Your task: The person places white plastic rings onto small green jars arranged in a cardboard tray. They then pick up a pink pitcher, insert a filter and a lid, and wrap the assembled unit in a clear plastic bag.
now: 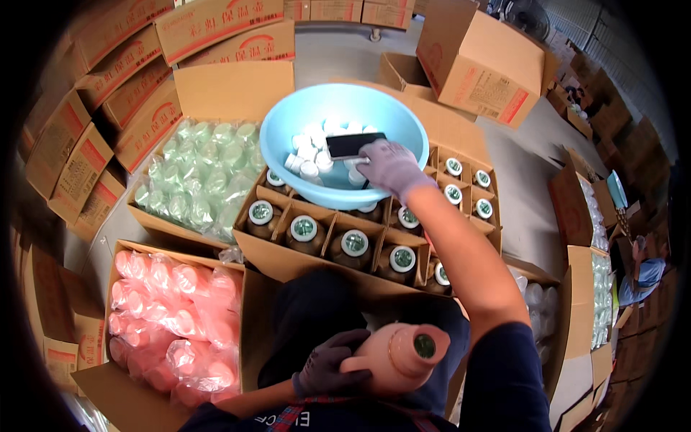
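My left hand, in a grey glove, is wrapped round the handle of a pink thermos jug. The jug leans over my lap with its mouth uncovered, showing a dark green shiny inside. My right hand, gloved too, reaches into a light blue basin with its fingers curled down. Loose white stoppers lie in that basin, along with a black phone whose right end meets my fingers. What the right fingertips hold is too small and partly covered to make out.
The basin rests on a divided carton of thermos liners with white-rimmed green mouths. Left of it stand cartons of bagged pale green jugs and bagged pink jugs. Stacked cartons line the back left; an open carton stands behind.
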Available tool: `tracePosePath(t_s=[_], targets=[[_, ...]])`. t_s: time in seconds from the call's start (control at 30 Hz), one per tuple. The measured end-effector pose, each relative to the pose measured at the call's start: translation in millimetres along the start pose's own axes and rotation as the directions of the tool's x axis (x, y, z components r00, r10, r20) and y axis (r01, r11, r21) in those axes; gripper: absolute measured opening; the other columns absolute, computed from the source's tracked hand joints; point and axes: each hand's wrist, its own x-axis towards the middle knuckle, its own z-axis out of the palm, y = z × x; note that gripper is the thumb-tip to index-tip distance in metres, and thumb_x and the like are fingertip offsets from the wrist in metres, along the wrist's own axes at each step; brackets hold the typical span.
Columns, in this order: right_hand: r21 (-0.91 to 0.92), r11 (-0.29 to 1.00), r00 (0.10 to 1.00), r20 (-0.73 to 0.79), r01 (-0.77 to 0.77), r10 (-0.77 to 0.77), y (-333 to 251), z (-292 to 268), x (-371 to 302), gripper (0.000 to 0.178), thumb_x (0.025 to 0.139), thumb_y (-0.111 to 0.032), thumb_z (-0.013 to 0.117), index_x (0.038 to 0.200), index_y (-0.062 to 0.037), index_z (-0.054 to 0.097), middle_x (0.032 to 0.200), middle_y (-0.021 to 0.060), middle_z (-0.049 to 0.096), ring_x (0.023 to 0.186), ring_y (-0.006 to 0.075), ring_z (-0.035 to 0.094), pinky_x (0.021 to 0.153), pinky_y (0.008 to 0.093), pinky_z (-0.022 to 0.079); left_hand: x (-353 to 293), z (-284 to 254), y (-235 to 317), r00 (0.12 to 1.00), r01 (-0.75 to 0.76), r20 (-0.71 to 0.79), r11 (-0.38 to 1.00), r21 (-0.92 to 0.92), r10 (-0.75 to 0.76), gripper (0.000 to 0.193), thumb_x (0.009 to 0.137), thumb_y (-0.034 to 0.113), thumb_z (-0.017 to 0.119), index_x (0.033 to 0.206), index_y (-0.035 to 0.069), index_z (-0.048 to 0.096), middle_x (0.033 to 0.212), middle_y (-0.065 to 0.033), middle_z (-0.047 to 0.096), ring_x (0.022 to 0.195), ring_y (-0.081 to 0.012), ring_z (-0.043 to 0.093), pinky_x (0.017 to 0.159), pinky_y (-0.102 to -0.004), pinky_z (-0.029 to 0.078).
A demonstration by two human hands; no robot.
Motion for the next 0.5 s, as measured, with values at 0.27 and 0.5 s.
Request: tracePosePath(t_s=[0.27, 0.5], targets=[[0.028, 0.999, 0.993, 0.114, 0.026, -0.029, -22, 13, 38, 0.038, 0.076, -0.022, 0.062, 0.110, -0.0073, 0.068, 0.085, 0.0100, 0.070, 0.072, 0.0239, 0.067, 0.068, 0.0365, 0.054, 0, -15, -11, 0.997, 0.070, -0.008, 0.958, -0.277, -0.075, 0.052, 0.078, 0.037, 0.080, 0.060, -0.004, 0.053, 0.128, -0.0315, 0.054, 0.109, -0.0371, 0.062, 0.089, -0.0384, 0.050], [0.640, 0.562, 0.784, -0.107, 0.525, -0.611, 6, -53, -217, 0.042, 0.073, -0.009, 0.073, 0.114, -0.0061, 0.065, 0.087, 0.0096, 0.063, 0.077, 0.0221, 0.064, 0.068, 0.0346, 0.053, 1, -16, 0, 0.999, 0.030, 0.019, 0.939, -0.342, -0.025, 0.052, 0.079, 0.040, 0.078, 0.062, -0.003, 0.052, 0.125, -0.0319, 0.055, 0.107, -0.0382, 0.062, 0.090, -0.0390, 0.049]])
